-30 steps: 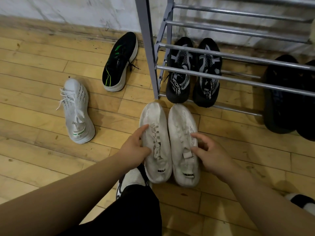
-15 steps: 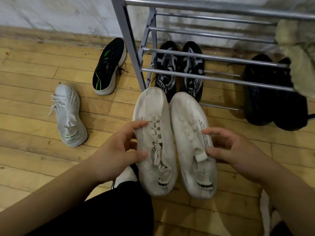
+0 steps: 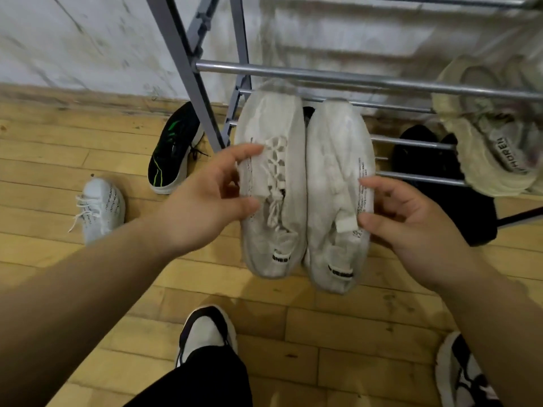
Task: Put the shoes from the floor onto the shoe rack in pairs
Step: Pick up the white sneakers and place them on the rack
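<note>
the left hand [image 3: 205,198] pinches the outer side of one white shoe [image 3: 273,201], the right hand [image 3: 411,218] its mate [image 3: 335,195], side by side before the shoe rack [image 3: 323,73], a white sneaker [image 3: 100,207] and black sneaker [image 3: 173,151] on the floor [image 3: 58,160] further left.

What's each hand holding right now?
Left hand: grips the laced white shoe.
Right hand: grips the other white shoe.
</note>
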A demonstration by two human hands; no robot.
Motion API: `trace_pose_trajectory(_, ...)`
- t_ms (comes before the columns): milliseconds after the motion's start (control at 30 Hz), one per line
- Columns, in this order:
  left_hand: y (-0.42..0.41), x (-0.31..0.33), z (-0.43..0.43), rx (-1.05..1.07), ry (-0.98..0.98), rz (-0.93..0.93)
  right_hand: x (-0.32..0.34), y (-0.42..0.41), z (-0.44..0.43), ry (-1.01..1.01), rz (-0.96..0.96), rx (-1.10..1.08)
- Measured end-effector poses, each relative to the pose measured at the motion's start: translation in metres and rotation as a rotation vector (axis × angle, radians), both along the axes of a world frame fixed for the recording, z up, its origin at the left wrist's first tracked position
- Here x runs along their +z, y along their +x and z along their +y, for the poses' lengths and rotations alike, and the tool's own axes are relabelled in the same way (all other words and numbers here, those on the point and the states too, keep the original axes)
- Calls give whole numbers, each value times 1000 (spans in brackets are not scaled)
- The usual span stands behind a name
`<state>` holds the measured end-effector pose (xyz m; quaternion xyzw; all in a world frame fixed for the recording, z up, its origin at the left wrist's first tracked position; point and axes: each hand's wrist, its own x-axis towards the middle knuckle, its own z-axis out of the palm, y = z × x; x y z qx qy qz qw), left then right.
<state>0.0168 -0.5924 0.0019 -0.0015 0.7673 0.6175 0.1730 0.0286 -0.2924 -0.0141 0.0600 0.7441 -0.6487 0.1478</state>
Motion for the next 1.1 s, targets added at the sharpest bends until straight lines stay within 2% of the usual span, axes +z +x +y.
trace_pose_trajectory(100,-43,12,15,6,-137,84,1,-32,-5,5,28,-82)
trace_pose_trajectory(200,-75,19,29,97,-319,172,7,-61,-10,77,72,-115)
trace_pose_trajectory(333,-65,0,38,32,-543,208,7,-71,-21,272,140,-113)
trace_pose_trajectory(400,-49,-7,37,-10,-543,229,2,-68,-25,399,183,-87)
trace_pose_trajectory(500,-30,-8,31,-21,-491,224,0,-66,-26,470,206,-52)
trace_pose_trajectory(633,-19,-9,32,-70,-651,261,0,-71,-28,453,211,-118)
trace_pose_trajectory(733,-20,-15,35,-21,-620,293,3,-76,-32,449,202,-153)
trace_pose_trajectory(933,-30,-21,33,160,-641,484,6,-102,-50,374,192,-150)
trace_pose_trajectory(1000,-36,-18,34,172,-653,471,5,-110,-58,377,205,-147)
trace_pose_trajectory(1100,-37,-17,37,133,-771,395,2,-111,-65,457,232,-167)
